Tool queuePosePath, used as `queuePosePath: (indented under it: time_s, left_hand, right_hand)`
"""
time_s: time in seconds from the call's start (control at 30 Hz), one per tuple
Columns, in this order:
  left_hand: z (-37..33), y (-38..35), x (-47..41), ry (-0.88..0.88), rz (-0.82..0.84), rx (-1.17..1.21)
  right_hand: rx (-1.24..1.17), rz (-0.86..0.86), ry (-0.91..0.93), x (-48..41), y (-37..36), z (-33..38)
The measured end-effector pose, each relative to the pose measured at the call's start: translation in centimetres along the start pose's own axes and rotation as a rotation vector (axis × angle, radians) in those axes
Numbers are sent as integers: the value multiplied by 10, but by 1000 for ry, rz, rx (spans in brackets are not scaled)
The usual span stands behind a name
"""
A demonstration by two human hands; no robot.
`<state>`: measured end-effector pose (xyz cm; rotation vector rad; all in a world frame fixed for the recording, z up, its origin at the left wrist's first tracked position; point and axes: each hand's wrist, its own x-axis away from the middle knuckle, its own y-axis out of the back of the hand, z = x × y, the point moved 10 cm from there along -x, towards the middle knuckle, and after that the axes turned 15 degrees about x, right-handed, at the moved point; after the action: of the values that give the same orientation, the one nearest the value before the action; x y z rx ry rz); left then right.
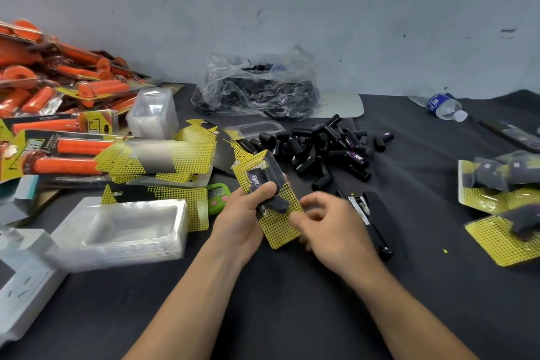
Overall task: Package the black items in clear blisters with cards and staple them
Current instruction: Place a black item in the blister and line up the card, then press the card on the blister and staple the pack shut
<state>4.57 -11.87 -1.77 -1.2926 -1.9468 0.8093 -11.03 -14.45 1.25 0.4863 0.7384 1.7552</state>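
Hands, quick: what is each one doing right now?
Left hand: holds the carded blister pack, thumb on top.
Right hand: fingers curled at the pack's edge; blurred, grip cannot be told.

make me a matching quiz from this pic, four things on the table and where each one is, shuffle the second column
Things
1. water bottle
2. stapler
3. pile of loose black items
4. stack of clear blisters

Places
a. near left part of the table
b. far right, lying on its side
c. centre, in front of the plastic bag
d. just to the right of the right hand

Pairs: 1-b, 2-d, 3-c, 4-a
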Motion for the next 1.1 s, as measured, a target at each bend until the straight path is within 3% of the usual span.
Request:
queuePosePath:
  time_s: [0.1,0.13,0.23,0.33,0.47,0.6,0.67,0.77,0.83,0.93,1.03,1.1]
  left_hand:
    - [-1,2,-1,-14,0,-8]
    - [0,2,-1,-15,2,-4]
    - [-1,3,-2,-24,-14,6]
    - [-4,6,-5,-44,-42,-6]
    - [-6,7,-5,-65,-66,20]
    - [-9,11,-7,-56,-75,131]
    - [-9,12,-7,-16,-65,203]
    - [-11,14,-6,4,-43,305]
    - [-13,14,-6,1,-31,323]
    - [-12,15,-7,-3,-33,316]
    - [-13,14,-6,3,-33,300]
    - [-14,13,-5,0,-31,289]
  right_hand:
    - [400,-433,-50,-1,78,-5]
    - [532,-475,-131,-2,95,-15]
    - [812,-169,-357,-10,95,-59]
    - [778,8,-350,-9,75,-72]
    - [819,41,-234,-7,59,-52]
    - [671,47,-84,-7,49,-33]
    - [578,-24,12,-4,48,-18]
    - [722,-252,161,6,52,8]
    - [757,-294,164,7,48,11]
    - [638,-167,102,1,37,2]
    - [614,-48,162,0,30,4]
    - [464,30,84,-1,39,-6]
